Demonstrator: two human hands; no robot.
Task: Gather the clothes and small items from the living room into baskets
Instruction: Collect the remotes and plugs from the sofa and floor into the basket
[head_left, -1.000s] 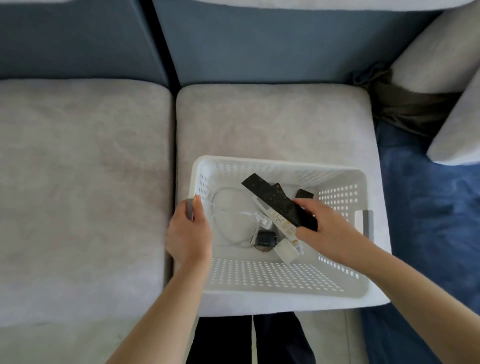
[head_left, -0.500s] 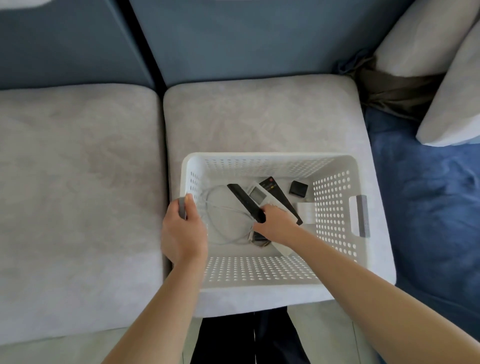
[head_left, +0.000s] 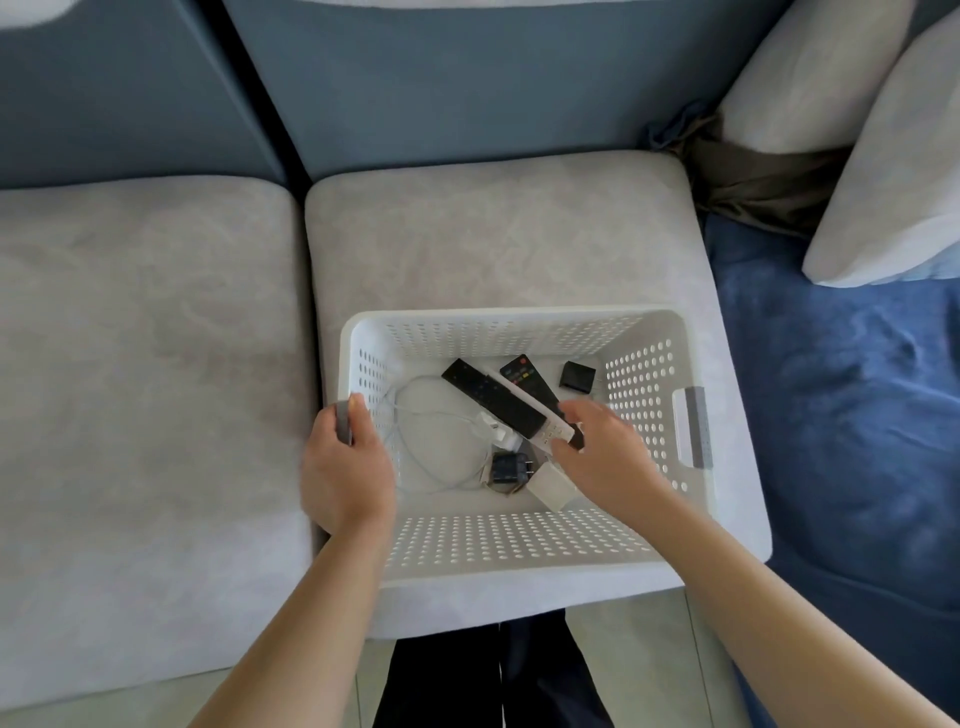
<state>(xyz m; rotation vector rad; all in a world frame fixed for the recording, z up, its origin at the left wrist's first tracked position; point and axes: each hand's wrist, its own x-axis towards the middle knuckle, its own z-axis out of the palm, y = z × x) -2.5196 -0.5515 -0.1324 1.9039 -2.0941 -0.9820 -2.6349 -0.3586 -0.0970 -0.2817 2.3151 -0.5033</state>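
Inside the white basket (head_left: 519, 545) on the sofa cushion (head_left: 493, 234): remotes (head_left: 493, 400), cable (head_left: 431, 415), charger (head_left: 509, 466). Right hand (head_left: 605, 457) over the remotes, fingers loosely spread, looks empty. Left hand (head_left: 345, 467) grips the basket's left handle (head_left: 343, 423). Advice: withdraw straight up, keep basket steadied.

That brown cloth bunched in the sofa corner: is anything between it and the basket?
Nothing visible. The brown cloth lies against the pillows, and only bare grey cushion separates it from the white basket, whose top is open.
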